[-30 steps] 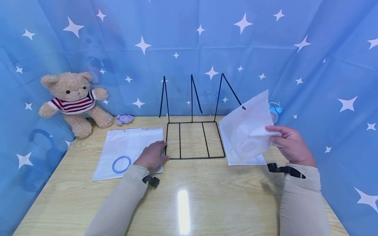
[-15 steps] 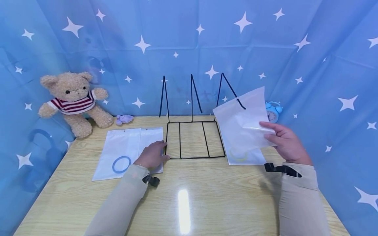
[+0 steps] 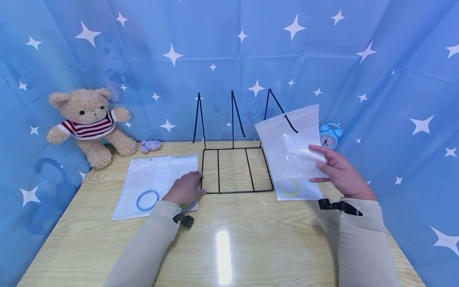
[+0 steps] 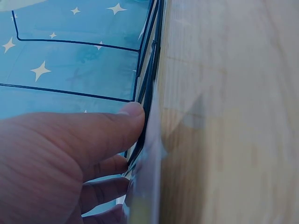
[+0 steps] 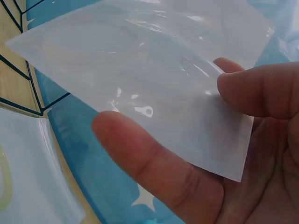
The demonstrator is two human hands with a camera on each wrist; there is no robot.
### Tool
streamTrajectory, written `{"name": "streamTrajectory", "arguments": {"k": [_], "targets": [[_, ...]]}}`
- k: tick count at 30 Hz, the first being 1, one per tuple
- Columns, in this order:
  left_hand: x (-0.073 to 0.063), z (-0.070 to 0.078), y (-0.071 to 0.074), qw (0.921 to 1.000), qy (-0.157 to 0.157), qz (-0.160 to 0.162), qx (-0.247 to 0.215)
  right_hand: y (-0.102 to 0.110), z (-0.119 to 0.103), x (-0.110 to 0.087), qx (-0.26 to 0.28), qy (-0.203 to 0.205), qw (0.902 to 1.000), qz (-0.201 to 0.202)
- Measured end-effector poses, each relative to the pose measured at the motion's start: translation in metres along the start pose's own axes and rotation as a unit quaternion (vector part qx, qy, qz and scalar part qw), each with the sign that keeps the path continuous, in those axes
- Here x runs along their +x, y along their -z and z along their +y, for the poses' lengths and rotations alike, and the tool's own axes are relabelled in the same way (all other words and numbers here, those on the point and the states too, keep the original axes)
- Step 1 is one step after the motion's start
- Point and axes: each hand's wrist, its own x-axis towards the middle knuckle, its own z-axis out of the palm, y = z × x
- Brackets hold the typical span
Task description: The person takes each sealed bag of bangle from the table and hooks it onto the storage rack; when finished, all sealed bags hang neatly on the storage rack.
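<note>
A black wire rack [image 3: 232, 193] with three upright hooked prongs stands on the table. My left hand [image 3: 183, 188] holds the left side of its base, thumb and fingers at the wire in the left wrist view. A white translucent plastic bag [image 3: 292, 151] hangs on the right prong, whose tip pokes out in front of it. My right hand [image 3: 342, 175] pinches the bag's right edge between thumb and fingers. Beneath that bag lies another white bag [image 3: 305, 194] with a yellow ring [image 3: 295, 193] showing.
Left of the rack lie two overlapping white bags [image 3: 143, 175], one with a blue ring [image 3: 138, 202]. A teddy bear [image 3: 89, 115], a small purple toy [image 3: 150, 145] and a blue alarm clock [image 3: 329, 137] stand along the starry curtain [image 3: 215, 48].
My right hand has moved left and slightly up with the bag, which sits further back along the right prong. The alarm clock shows more. My left hand has stayed put.
</note>
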Motion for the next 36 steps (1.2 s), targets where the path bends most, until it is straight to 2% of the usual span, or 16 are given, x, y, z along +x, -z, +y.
{"name": "streamTrajectory", "arguments": {"k": [4, 11, 25, 30, 36], "targets": [[-0.001, -0.001, -0.001, 1.0000, 0.002, -0.001, 0.004, -0.003, 0.001, 0.002, 0.026, 0.026, 0.9993, -0.002], [-0.001, 0.000, -0.001, 1.0000, 0.003, 0.000, 0.006, -0.015, -0.002, 0.006, 0.040, 0.039, 0.9983, 0.016], [-0.001, 0.000, -0.001, 1.0000, 0.001, -0.002, 0.009, -0.034, -0.001, 0.020, 0.089, 0.093, 0.9917, 0.004], [-0.001, 0.000, -0.001, 0.9999, -0.001, -0.003, 0.012, -0.041, 0.000, 0.024, 0.078, 0.092, 0.9925, 0.020], [-0.001, 0.000, 0.000, 1.0000, -0.002, -0.003, 0.009, -0.048, 0.002, 0.028, 0.059, 0.065, 0.9946, 0.056]]}}
